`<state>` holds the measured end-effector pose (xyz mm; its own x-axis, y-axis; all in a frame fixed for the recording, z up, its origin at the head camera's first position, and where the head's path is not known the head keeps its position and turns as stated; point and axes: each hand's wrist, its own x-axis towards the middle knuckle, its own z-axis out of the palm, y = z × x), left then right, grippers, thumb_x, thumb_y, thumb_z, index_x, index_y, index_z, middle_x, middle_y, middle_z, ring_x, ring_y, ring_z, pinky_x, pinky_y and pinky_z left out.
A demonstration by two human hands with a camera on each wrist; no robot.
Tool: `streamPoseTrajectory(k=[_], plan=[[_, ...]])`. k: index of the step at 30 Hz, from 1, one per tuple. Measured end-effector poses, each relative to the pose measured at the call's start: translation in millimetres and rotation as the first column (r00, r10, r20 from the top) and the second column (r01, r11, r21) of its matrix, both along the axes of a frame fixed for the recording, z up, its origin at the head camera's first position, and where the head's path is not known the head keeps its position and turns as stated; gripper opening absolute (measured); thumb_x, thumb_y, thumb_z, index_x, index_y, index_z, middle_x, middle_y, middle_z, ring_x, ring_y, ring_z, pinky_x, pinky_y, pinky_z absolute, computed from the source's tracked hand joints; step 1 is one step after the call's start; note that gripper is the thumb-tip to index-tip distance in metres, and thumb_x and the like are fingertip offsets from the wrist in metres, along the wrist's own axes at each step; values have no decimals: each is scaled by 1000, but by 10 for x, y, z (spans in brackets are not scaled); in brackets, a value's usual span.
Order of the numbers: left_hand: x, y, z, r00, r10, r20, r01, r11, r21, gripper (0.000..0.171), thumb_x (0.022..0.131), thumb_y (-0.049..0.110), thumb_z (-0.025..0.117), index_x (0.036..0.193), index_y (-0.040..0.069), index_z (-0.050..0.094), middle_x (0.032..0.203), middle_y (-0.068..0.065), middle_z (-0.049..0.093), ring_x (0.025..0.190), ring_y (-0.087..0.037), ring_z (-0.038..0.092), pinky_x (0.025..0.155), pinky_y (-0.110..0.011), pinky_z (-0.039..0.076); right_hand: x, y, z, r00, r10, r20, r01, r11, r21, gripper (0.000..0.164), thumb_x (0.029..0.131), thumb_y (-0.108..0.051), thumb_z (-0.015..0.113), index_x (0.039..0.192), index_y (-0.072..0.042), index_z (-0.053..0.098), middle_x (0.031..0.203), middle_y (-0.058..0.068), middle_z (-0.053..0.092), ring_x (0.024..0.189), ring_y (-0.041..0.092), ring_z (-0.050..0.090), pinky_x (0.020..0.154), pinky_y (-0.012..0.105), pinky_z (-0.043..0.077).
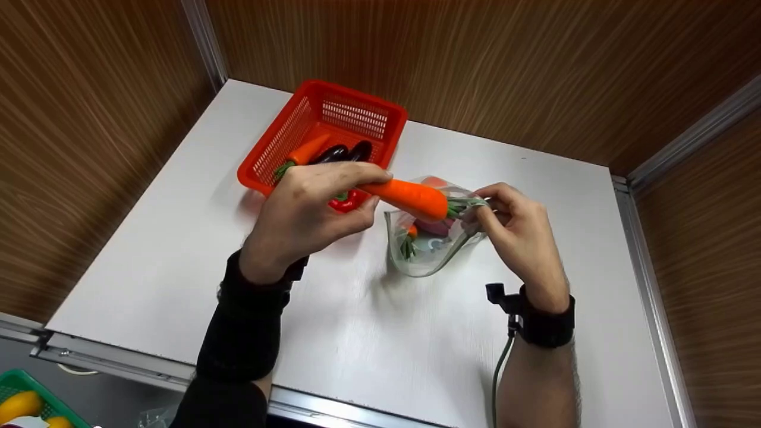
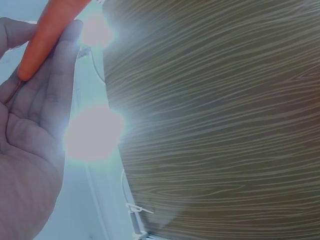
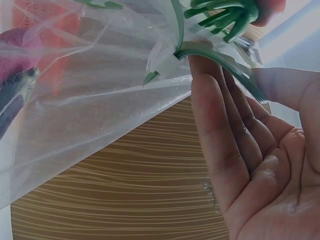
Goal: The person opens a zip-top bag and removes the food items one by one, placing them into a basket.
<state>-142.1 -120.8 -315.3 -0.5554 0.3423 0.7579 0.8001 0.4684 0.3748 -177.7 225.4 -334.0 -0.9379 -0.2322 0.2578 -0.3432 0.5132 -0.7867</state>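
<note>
One carrot [image 1: 412,232] bagged; left grip [image 1: 302,211] pinches a second carrot [image 1: 413,198]; right grip [image 1: 518,229] pinches plastic bag [image 1: 437,245]; beyond left grip, eggplants [image 1: 361,151] remain.

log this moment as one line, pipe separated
left hand: holds carrot by narrow end | right hand: pinches edge of clear bag | carrot: leafy end near bag edge | red basket: on table

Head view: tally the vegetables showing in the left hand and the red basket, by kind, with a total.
Carrots: 2
Eggplants: 2
Pepper: 1
Total showing: 5
</note>
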Motion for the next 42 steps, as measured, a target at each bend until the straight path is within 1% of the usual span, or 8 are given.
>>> streamPoseTrajectory(k=[5, 9, 15, 22, 29, 34, 39, 42], plan=[[15, -99, 17, 999, 9, -32, -6, 995, 102, 30, 99, 3, 87, 129, 6, 87, 122, -9, 91, 114, -25, 89, 110, -31, 68, 0, -7, 1, 1000, -3, -7, 3, 1000, 12, 19, 113, -1, 65, 124, 1, 81, 101, 19, 88, 80, 3, 83, 80, 16, 68], [-33, -199, 19, 996, 39, -81, -15, 963, 270, 32, 95, -4, 85, 126, 4, 89, 118, -12, 91, 106, -28, 89, 108, -21, 66, -4, -7, 4, 1000, 4, -7, -4, 1000, 11, 18, 114, -2, 66, 124, 0, 81, 100, 17, 88, 80, 4, 84, 80, 17, 68], [-289, -278, -56, 977, 202, -72, -160, 910, 383, 29, 99, -1, 82, 127, 3, 89, 120, -12, 91, 107, -28, 88, 107, -24, 67, -1, -2, 10, 1000, -6, -15, 6, 1000, 25, 20, 115, -3, 64, 123, -1, 82, 100, 16, 89, 81, 2, 83, 79, 15, 66], [-725, -293, -282, 942, 324, 81, -334, 914, 228, 32, 112, 13, 77, 142, 2, 83, 135, -15, 88, 128, -30, 86, 118, -40, 67, 12, 12, 9, 1000, -10, -12, 10, 1000, 29, 19, 116, -4, 65, 124, -1, 82, 101, 16, 89, 83, 2, 83, 80, 14, 66], [-1095, -238, -586, 865, 416, 282, -446, 893, 51, 39, 117, 17, 74, 155, 6, 76, 154, -15, 80, 147, -32, 77, 126, -45, 61, 14, 6, 7, 1000, -9, -4, 9, 1000, 23, 19, 116, -5, 65, 124, -1, 81, 101, 17, 89, 83, 2, 83, 80, 15, 66], [-1266, -178, -791, 824, 431, 367, -439, 896, -66, 42, 119, 16, 70, 161, 10, 72, 162, -16, 73, 152, -35, 72, 127, -47, 60, 11, -6, 4, 1000, -8, -1, 8, 1000, 22, 18, 115, -4, 65, 124, 0, 81, 100, 17, 89, 83, 2, 83, 80, 15, 66], [-1372, -84, -981, 819, 435, 375, -405, 900, -160, 42, 117, 13, 72, 160, 13, 73, 160, -15, 74, 145, -39, 76, 119, -50, 65, 1, -17, 1, 1000, -5, -2, 5, 1000, 14, 18, 115, -3, 65, 123, 0, 81, 100, 18, 88, 83, 2, 83, 80, 15, 66], [-1407, -19, -1083, 807, 437, 398, -371, 898, -236, 38, 118, 11, 71, 155, 10, 76, 147, -20, 82, 127, -41, 85, 105, -50, 72, -10, -17, -4, 1000, 3, -6, -3, 1000, 5, 17, 115, -1, 65, 122, 1, 80, 100, 18, 88, 82, 3, 83, 80, 16, 67]])
